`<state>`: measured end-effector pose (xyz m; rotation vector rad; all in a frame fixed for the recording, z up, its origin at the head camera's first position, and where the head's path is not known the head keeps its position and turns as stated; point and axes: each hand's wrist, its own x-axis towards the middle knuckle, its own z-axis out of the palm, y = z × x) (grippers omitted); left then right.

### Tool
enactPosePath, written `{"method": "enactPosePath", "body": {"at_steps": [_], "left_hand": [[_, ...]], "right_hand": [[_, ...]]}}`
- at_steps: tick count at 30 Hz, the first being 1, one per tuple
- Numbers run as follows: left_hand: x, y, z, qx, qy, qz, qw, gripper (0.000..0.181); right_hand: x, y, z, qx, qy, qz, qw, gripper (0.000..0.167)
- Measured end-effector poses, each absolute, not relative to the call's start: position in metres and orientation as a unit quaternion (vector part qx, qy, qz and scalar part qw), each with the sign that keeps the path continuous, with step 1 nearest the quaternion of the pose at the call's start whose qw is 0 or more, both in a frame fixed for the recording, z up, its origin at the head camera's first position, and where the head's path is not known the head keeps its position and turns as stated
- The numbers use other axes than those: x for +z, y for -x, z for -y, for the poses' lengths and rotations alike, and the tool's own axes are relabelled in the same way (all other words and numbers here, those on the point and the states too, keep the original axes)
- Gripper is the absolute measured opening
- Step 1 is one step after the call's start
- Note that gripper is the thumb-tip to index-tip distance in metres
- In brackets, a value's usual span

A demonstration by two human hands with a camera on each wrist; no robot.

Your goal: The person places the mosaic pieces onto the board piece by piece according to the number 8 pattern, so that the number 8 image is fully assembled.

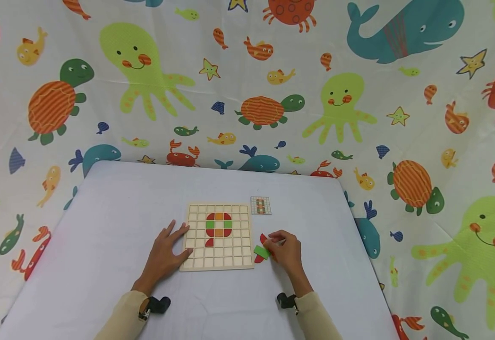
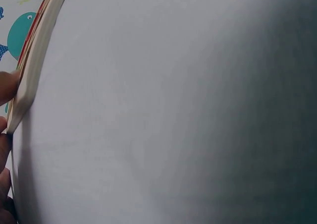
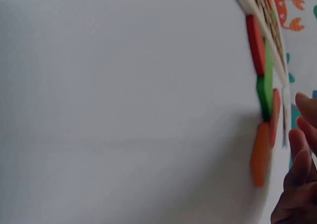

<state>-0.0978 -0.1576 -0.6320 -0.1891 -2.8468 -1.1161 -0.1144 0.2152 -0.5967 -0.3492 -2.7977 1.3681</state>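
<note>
A square wooden grid board (image 1: 241, 255) lies on the table, with red, orange and green tiles (image 1: 219, 216) forming a ring and a lone red tile (image 1: 209, 242) below it. My left hand (image 1: 164, 250) spreads its fingers along the board's left edge, with fingertips and thumb touching the rim. To the right of the board, my right hand (image 1: 287, 248) hovers with bent fingers by loose tiles: a green tile (image 1: 261, 252), red ones (image 1: 258, 259) and an orange tile (image 3: 260, 157). No tile shows between its fingers in the right wrist view.
A small pattern card (image 1: 260, 206) with a printed grid lies beyond the board's upper right corner. White cloth covers the table (image 1: 115, 212). Behind it hangs a curtain (image 1: 213, 104) printed with sea animals. Each wrist wears a black camera (image 1: 159, 305).
</note>
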Motion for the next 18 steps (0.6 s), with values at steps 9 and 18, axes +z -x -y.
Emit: {"method": "enactPosePath", "body": {"at_steps": [9,18], "left_hand": [[-0.6294,0.0962,0.1569,-0.366,0.06,0.928,0.039,0.07],[-0.634,0.0979,0.1574,-0.362,0.059,0.93,0.037,0.071]], "right_hand": [[-0.6062,0.1067,-0.2193,0.362,0.12,0.924,0.002,0.02],[-0.6013,0.1098,-0.2163,0.39,0.095,0.916,-0.004,0.017]]}}
